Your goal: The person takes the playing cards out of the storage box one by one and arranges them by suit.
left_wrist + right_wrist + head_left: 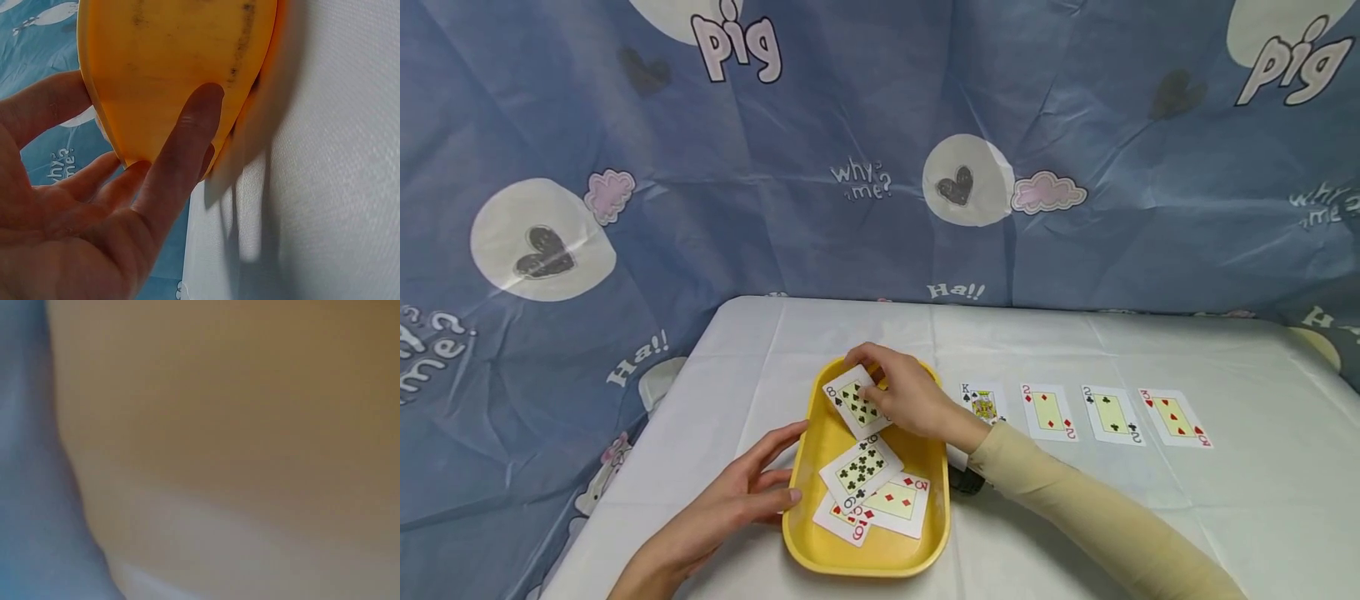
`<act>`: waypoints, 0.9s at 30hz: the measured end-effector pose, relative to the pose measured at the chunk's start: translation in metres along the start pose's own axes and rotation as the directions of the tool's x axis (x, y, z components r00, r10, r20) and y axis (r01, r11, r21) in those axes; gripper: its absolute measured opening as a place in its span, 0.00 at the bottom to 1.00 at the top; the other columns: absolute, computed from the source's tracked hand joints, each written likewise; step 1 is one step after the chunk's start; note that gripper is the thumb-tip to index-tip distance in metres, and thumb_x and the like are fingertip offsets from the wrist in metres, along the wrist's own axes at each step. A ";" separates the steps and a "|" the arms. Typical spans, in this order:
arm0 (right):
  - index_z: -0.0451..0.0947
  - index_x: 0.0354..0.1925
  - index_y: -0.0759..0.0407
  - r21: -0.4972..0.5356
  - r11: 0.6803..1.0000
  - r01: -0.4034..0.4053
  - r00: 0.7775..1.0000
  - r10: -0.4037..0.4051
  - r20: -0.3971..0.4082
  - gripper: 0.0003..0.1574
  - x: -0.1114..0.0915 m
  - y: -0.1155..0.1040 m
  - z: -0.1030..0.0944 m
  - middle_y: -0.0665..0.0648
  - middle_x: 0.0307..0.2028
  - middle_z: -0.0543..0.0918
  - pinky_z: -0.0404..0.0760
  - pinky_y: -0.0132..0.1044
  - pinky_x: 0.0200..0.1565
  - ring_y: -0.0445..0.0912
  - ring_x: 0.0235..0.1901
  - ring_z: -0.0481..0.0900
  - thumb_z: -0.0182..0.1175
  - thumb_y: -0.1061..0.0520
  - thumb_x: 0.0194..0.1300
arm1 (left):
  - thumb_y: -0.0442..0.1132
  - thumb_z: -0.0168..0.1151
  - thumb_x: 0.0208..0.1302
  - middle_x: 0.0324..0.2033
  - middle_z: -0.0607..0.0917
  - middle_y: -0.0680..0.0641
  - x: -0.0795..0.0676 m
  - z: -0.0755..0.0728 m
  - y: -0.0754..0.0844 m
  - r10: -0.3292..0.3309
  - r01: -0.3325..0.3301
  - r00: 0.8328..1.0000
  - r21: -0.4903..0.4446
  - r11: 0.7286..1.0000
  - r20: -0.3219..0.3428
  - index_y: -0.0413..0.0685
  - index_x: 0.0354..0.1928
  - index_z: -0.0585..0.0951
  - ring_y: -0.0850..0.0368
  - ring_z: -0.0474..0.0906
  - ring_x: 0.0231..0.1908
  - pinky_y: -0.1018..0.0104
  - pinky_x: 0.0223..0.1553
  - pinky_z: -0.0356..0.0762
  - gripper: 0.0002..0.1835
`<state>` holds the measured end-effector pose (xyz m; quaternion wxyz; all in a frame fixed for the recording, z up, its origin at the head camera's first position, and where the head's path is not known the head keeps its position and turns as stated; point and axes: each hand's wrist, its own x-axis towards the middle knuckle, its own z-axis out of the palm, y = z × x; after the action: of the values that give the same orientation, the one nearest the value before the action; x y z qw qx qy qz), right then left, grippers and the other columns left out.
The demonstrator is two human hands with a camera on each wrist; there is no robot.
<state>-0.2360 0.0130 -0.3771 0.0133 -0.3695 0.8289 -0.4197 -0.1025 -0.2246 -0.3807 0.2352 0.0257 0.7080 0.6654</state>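
In the head view, my right hand (910,396) pinches an eight of spades (848,406) over the far end of a yellow tray (861,565). Beneath it in the tray lie a club card, likely a nine (860,472), a three of diamonds (904,500) and a partly covered hearts card (835,518). My left hand (730,500) touches the tray's left side. The left wrist view shows its extended thumb (187,134) against the yellow outer wall, other fingers near the rim. The right wrist view is a tan blur.
Right of the tray, a row runs across the white table (1075,508): king of spades (982,402), two of diamonds (1047,412), two of clubs (1111,414), three of hearts (1176,417). A dark object (964,481) sits under the right wrist. Printed blue cloth (865,242) hangs behind.
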 end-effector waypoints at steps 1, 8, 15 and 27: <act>0.75 0.55 0.51 0.016 1.000 -0.018 0.999 0.019 -0.034 0.22 0.000 0.000 -0.001 0.48 0.46 0.80 0.80 0.34 0.40 0.41 0.39 0.79 0.63 0.66 0.66 | 0.40 0.63 0.67 0.76 0.47 0.44 0.000 0.000 0.000 -0.002 0.002 1.000 -0.002 1.000 0.001 0.60 0.76 0.56 0.44 0.75 0.57 0.49 0.45 0.80 0.39; 0.76 0.55 0.52 0.106 0.992 -0.062 0.979 0.081 -0.186 0.25 -0.003 0.001 -0.006 0.52 0.48 0.80 0.81 0.35 0.40 0.42 0.37 0.81 0.68 0.65 0.61 | 0.39 0.63 0.67 0.75 0.49 0.44 0.001 0.001 0.001 -0.001 0.001 1.000 0.008 1.000 -0.005 0.60 0.76 0.56 0.43 0.75 0.57 0.49 0.45 0.81 0.39; 0.79 0.52 0.52 0.225 0.969 -0.104 0.963 0.154 -0.221 0.22 -0.015 0.000 -0.022 0.52 0.49 0.78 0.84 0.46 0.35 0.46 0.36 0.81 0.70 0.63 0.60 | 0.38 0.63 0.67 0.75 0.51 0.43 0.002 0.000 0.003 0.002 -0.002 1.000 0.012 1.000 -0.005 0.60 0.76 0.56 0.44 0.76 0.56 0.50 0.45 0.81 0.39; 0.76 0.56 0.60 0.483 0.858 -0.176 0.938 0.295 -0.183 0.26 -0.053 0.009 -0.059 0.63 0.47 0.73 0.83 0.47 0.24 0.50 0.35 0.81 0.69 0.65 0.60 | 0.39 0.62 0.68 0.76 0.50 0.44 0.001 -0.002 0.000 -0.007 0.007 1.000 0.007 1.000 0.005 0.59 0.76 0.55 0.44 0.76 0.55 0.50 0.46 0.81 0.39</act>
<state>-0.2222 0.0901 -0.3610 0.0471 -0.1950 0.7400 -0.6420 -0.1037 -0.2258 -0.3808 0.2391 0.0259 0.7099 0.6620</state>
